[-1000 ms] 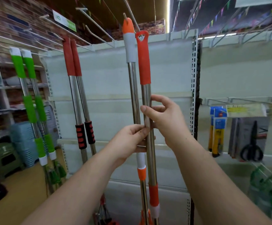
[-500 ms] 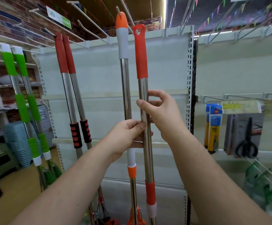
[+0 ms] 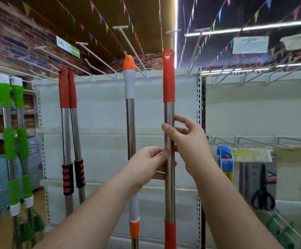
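Observation:
A steel mop pole with a red top grip [image 3: 168,108] stands upright in front of me, its hang loop level with the display hooks and free of them. My left hand [image 3: 148,164] grips the steel shaft from the left at mid height. My right hand [image 3: 187,141] pinches the same shaft just above, thumb in front and fingers curled behind. Just to its left a second pole with an orange and grey grip [image 3: 129,83] hangs from a white hook [image 3: 128,40].
Two red-handled poles [image 3: 67,97] and two green-handled poles [image 3: 11,108] hang at the left on the white display panel [image 3: 101,114]. Black scissors [image 3: 263,193] and blue packaged items [image 3: 224,159] hang on the right rack. Long white hooks jut out overhead.
The view has tilted upward, showing more ceiling. The red-gripped pole has shifted to the right, away from the orange-gripped one, with both hands still on it.

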A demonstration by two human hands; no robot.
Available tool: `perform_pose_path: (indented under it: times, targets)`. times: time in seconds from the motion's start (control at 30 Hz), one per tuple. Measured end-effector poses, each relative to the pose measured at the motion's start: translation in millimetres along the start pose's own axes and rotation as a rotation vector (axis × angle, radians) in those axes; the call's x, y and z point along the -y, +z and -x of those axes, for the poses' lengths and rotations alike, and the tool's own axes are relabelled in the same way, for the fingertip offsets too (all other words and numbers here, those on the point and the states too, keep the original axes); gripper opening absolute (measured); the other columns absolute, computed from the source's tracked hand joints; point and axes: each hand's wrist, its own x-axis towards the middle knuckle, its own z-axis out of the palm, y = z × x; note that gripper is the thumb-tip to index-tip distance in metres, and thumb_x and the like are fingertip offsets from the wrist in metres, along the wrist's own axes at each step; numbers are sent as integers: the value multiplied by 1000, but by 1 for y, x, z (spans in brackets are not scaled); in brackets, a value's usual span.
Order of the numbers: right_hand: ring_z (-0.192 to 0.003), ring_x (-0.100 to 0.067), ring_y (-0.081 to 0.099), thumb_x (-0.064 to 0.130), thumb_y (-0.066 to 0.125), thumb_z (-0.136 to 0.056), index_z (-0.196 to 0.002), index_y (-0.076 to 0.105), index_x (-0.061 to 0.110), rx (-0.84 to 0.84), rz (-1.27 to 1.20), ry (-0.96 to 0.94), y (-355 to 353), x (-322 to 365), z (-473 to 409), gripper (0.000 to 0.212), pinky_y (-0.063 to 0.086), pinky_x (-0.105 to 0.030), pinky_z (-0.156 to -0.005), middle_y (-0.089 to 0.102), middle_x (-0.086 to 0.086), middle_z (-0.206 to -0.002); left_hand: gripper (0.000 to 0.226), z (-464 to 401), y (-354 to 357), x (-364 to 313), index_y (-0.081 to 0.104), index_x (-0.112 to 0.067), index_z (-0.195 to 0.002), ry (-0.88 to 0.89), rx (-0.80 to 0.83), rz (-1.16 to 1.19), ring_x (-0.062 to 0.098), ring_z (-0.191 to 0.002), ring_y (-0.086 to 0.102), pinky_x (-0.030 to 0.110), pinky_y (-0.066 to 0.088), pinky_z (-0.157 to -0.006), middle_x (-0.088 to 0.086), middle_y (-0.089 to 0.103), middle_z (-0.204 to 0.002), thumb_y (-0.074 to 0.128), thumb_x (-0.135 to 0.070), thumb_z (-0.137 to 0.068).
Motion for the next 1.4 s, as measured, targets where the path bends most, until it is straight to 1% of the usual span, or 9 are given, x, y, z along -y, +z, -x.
perform_pose_path:
  times: [0.2,0.33,0.5,0.7,0.8,0.9,1.1,1.27,1.4]
  targets:
    - [-80,-12,75,28,80,-85,-110,67,41,-1,65,-40,-16,2,-16,32,64,-44,-77,77,4,-86,27,-14,9,-8,81,-33,-89,20,29,-12,27,-91,78,37,64,-77,8,81,-97,58,-38,-102]
    - [-79,-13,74,29,81,-85,-115,69,38,-19,94,-29,-18,1,-28,34,63,-48,-78,77,7,-83,24,-26,14,-12,76,-24,-101,3,9,-32,28,-92,78,40,65,-79,8,81,-98,55,-36,-103]
    - [-72,-8,73,32,80,-84,-114,69,40,-35,141,-39,-22,-3,-44,33,61,-41,-73,77,13,-79,29,-37,20,-17,71,-14,-113,-19,19,-57,34,-99,75,47,63,-87,17,77,-110,50,-33,-106]
    - [-79,-16,73,33,78,-86,-107,67,49,-52,193,-26,-23,-10,-63,29,61,-50,-82,77,4,-87,29,-52,24,-20,68,-13,-108,-50,21,-43,29,-92,69,49,60,-91,20,72,-109,46,-32,-108]
    - [-80,-20,70,35,75,-88,-117,68,44,-65,226,-18,-21,-13,-71,31,59,-54,-85,75,2,-88,29,-60,25,-19,68,-13,-107,-57,6,-65,31,-93,67,50,60,-92,27,71,-117,46,-32,-108]
    - [-86,-26,70,38,71,-90,-130,64,37,-70,272,-4,-19,-16,-78,40,58,-54,-85,74,0,-92,28,-67,24,-19,68,-14,-107,-56,-4,-75,30,-90,67,52,59,-92,19,72,-105,46,-31,-108]
    - [-89,-25,71,40,71,-90,-126,66,42,-84,260,-14,-18,-18,-83,37,58,-52,-86,76,1,-94,26,-71,18,-20,70,-18,-105,-35,15,-74,27,-84,62,32,60,-71,13,67,-99,47,-30,-108]
    - [-85,-16,72,40,73,-88,-124,67,45,-78,190,-23,-13,-18,-74,37,60,-51,-83,74,8,-88,26,-60,10,-18,73,-22,-103,11,13,-70,26,-83,63,40,62,-79,10,67,-97,49,-29,-107]
    - [-80,-13,72,38,73,-89,-119,67,49,-63,166,-26,-7,-15,-69,32,61,-52,-80,74,9,-85,26,-52,3,-21,73,-25,-97,28,17,-55,25,-81,62,28,61,-67,11,66,-96,50,-28,-107]
